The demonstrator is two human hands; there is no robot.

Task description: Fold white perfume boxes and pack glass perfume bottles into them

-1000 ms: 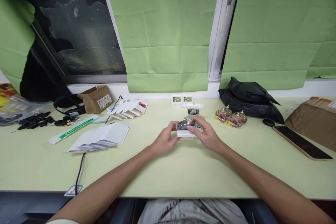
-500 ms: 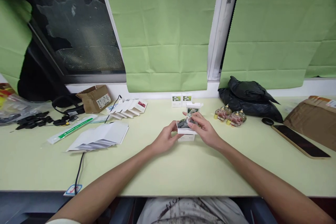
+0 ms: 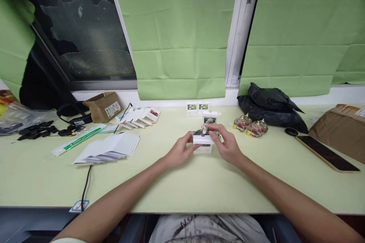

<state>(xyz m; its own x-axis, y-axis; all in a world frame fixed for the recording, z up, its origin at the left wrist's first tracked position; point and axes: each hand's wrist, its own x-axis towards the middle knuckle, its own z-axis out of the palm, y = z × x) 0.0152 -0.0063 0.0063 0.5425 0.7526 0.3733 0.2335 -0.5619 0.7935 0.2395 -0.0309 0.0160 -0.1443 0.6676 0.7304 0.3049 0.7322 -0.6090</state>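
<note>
A small white carton (image 3: 203,140) is held just above the table, its upper side showing a dark, glossy patch. My left hand (image 3: 181,149) grips the carton's left end between thumb and fingers. At the carton's top, my right hand (image 3: 226,145) has its thumb and index finger closed around a small white piece (image 3: 204,129), whose kind I cannot make out. Directly below the held carton stands another white box (image 3: 202,149), partly covered. Behind my fingers, an upright box with a raised flap (image 3: 210,117) carries a dark green flower picture.
Two white boxes (image 3: 197,108) stand by the wall. Glass bottles with gold parts (image 3: 256,128) lie right of my hand, before black plastic bags (image 3: 270,108). A phone (image 3: 326,153) and brown parcel (image 3: 339,131) are farther right. Folded white cartons (image 3: 110,147) lie left.
My right fingers have shifted slightly right and drawn back from across the carton's top, showing the white piece more. The carton has tilted, with more of its white front visible. My left hand stays put.
</note>
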